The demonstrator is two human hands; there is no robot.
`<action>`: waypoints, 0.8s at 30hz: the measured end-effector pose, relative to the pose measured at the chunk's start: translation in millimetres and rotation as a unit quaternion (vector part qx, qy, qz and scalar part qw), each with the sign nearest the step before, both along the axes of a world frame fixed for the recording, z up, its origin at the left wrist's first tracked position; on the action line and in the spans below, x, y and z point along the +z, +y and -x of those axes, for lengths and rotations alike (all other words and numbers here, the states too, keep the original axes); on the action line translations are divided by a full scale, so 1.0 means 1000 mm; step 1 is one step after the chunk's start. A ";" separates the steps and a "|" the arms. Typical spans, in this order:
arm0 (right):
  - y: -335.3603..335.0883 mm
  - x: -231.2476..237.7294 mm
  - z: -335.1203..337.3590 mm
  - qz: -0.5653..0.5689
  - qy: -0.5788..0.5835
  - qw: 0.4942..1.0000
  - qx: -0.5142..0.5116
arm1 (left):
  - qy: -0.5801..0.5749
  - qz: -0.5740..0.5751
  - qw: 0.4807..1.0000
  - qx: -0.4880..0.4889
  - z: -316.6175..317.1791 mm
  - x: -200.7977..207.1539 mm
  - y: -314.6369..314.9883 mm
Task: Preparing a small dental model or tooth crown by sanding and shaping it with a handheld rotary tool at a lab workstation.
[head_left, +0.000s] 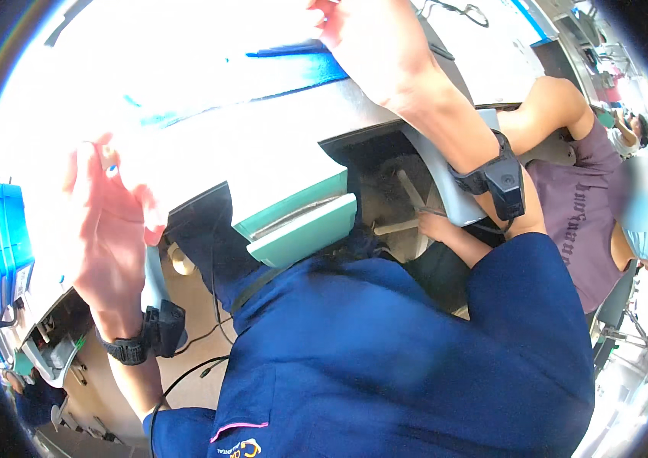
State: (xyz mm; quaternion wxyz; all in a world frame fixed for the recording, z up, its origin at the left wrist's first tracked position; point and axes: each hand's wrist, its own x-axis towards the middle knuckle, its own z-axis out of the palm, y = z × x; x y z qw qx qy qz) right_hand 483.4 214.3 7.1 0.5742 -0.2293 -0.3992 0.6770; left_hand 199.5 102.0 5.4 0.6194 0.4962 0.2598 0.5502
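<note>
My left hand [114, 229] hovers at the left over the brightly lit white table [209, 153]. Its fingers stretch away from me and the thumb stands apart. A tiny blue-and-white spot shows near a fingertip; what it is I cannot make out. My right hand [373, 49] reaches over the far side of the table, its fingers washed out by glare and partly cut off by the upper edge. Beside it lies a flat blue strip [301, 70] with a dark edge. Black straps with small box-shaped devices circle both my wrists.
A pale green padded block [301, 229] juts from the table's front edge towards me. At the left stands a blue plastic bin [3, 244]. Dark cables [186, 374] hang by my left arm. On my right sits a person in a purple shirt [575, 221], an arm on the table.
</note>
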 end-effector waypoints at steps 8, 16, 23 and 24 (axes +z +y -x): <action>-0.026 -0.009 0.007 -0.191 -0.258 0.941 -0.101 | 0.239 0.055 0.968 0.042 -0.034 -0.007 0.017; -0.047 -0.020 0.009 -0.247 -0.411 0.875 -0.058 | 0.398 0.007 0.911 0.109 -0.033 -0.013 0.015; -0.053 -0.029 -0.008 -0.166 -0.398 0.902 0.013 | 0.147 -0.001 0.989 0.008 -0.041 -0.021 0.022; -0.047 -0.033 -0.022 -0.159 -0.386 0.906 0.068 | 0.127 0.011 0.992 0.001 -0.042 -0.022 0.023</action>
